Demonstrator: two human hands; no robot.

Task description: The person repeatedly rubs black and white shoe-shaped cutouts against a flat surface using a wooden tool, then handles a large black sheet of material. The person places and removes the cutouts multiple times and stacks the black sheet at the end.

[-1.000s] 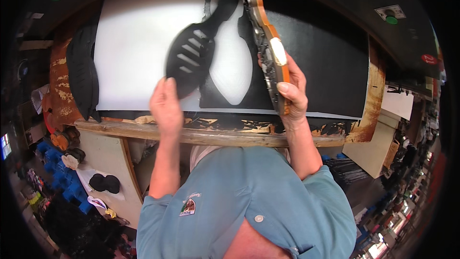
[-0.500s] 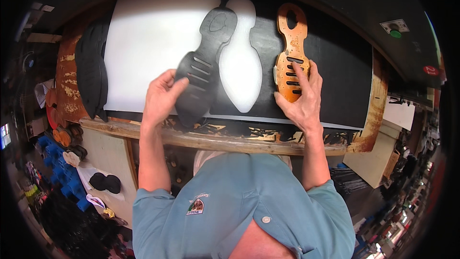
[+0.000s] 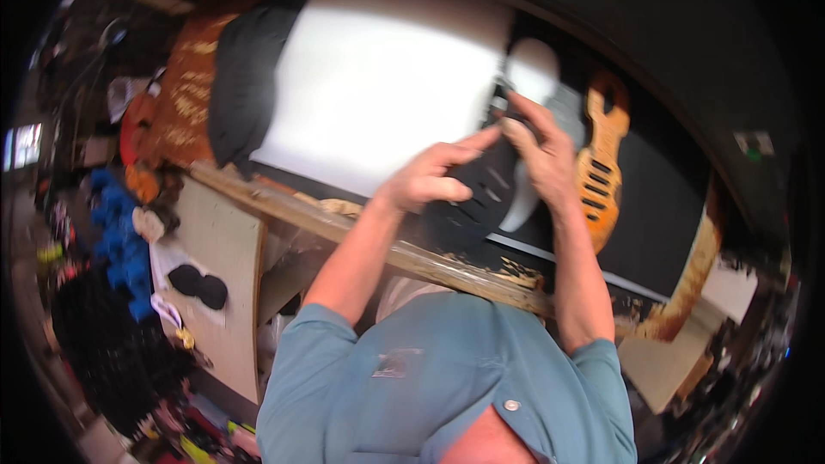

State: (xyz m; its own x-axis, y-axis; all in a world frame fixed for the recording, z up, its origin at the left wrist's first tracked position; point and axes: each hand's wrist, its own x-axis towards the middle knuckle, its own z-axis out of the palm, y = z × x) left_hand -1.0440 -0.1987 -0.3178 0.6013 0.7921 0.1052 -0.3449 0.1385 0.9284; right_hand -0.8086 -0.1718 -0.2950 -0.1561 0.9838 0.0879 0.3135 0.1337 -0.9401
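A black sole-shaped cut-out (image 3: pixel 481 189) with slots in it is tilted above the near part of the table. My left hand (image 3: pixel 430 179) grips it along its left side, fingers closed over the edge. At its upper, narrower end, my right hand (image 3: pixel 550 155) pinches it between thumb and fingers; blur hides the exact hold. Behind the right hand, a white sole-shaped opening (image 3: pixel 533 64) shows in the black sheet (image 3: pixel 666 198). An orange cutting die (image 3: pixel 599 176) with a row of slots and a hole at its top rests on that sheet, right of my right hand.
A broad white sheet (image 3: pixel 387 77) covers the table's middle left. Stacked black pieces (image 3: pixel 242 86) sit at the left end. A wooden rail (image 3: pixel 344 228) runs along the front edge, with scraps behind it. A dark machine beam (image 3: pixel 670 43) spans the far side.
My right hand has left the orange cutting die and come over to the upper end of the black cut-out. My left hand still holds the cut-out. The whole view has turned and shifted.
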